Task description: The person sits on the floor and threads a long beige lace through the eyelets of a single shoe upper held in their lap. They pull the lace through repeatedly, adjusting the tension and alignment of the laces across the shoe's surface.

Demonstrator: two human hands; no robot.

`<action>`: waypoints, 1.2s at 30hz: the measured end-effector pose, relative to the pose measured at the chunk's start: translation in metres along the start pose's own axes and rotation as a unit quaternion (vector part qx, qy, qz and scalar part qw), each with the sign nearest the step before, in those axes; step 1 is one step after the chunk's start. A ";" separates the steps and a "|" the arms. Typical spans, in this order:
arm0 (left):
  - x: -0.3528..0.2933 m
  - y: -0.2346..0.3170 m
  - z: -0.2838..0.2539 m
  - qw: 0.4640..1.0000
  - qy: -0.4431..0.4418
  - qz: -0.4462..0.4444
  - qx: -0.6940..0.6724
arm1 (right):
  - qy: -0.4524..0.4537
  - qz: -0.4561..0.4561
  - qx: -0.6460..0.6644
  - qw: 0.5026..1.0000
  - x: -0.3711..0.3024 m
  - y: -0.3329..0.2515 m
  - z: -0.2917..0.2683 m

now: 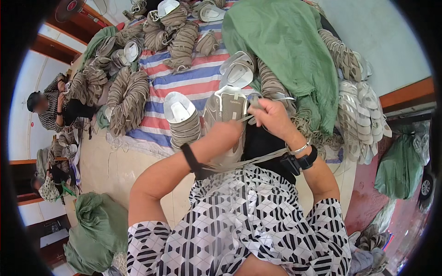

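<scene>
The left hand (226,132) is folding in a fist around lace (262,159), and the right hand (272,120) is pinching it just beside, a short length showing between the two. Slack lace is looping below both hands, over the lap and across to the right wrist. That slack is perhaps inviting trouble: it could be snagging on the bracelet (300,149) or the watch (307,158), or twisting, and an uneven pull could be leaving one side of the shoe (228,112) tighter than the other.

The shoe is standing just beyond the left hand and left of the right, partly hidden by them. It is showing taupe cloth, a pale tongue tab and a white lining at its far rim; it is looking soft and soleless.

Left of the left hand, a stack of uppers (185,131) is leaning. Farther ahead of both, striped sheeting (161,83) is spreading, with a green sack (281,46) covering more uppers. Far left, a person (53,110) is sitting.
</scene>
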State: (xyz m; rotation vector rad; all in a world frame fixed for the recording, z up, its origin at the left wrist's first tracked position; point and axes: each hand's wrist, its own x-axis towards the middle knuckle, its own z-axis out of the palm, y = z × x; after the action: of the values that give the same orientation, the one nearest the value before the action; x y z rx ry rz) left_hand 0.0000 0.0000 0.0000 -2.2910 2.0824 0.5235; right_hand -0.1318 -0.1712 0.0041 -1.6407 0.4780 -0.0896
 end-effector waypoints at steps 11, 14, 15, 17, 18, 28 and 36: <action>-0.018 -0.009 0.024 0.973 0.143 0.011 -0.181 | 0.031 -0.183 -0.262 0.947 -0.017 0.044 0.056; -0.019 -0.005 0.025 0.963 0.180 -0.021 -0.199 | 0.059 -0.232 -0.259 0.936 -0.017 0.044 0.057; -0.018 -0.004 0.024 0.967 0.163 -0.020 -0.196 | 0.085 -0.267 -0.269 0.922 -0.022 0.042 0.059; -0.013 -0.007 0.021 0.972 0.132 -0.022 -0.192 | 0.128 -0.313 -0.295 0.894 -0.025 0.035 0.058; -0.012 -0.011 0.018 0.974 0.114 -0.005 -0.198 | 0.148 -0.324 -0.308 0.882 -0.025 0.032 0.057; -0.018 -0.005 0.004 0.978 0.112 0.007 -0.175 | 0.057 0.027 0.245 0.968 0.012 -0.030 -0.068; -0.015 -0.009 0.000 0.988 0.080 0.054 -0.120 | -0.021 -0.019 0.282 0.959 0.091 -0.102 -0.114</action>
State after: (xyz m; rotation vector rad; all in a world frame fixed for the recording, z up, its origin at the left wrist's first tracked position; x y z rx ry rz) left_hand 0.0075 0.0153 0.0019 -2.4312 2.3470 0.6447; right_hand -0.0616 -0.3048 0.0982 -1.0888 0.3458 -0.2002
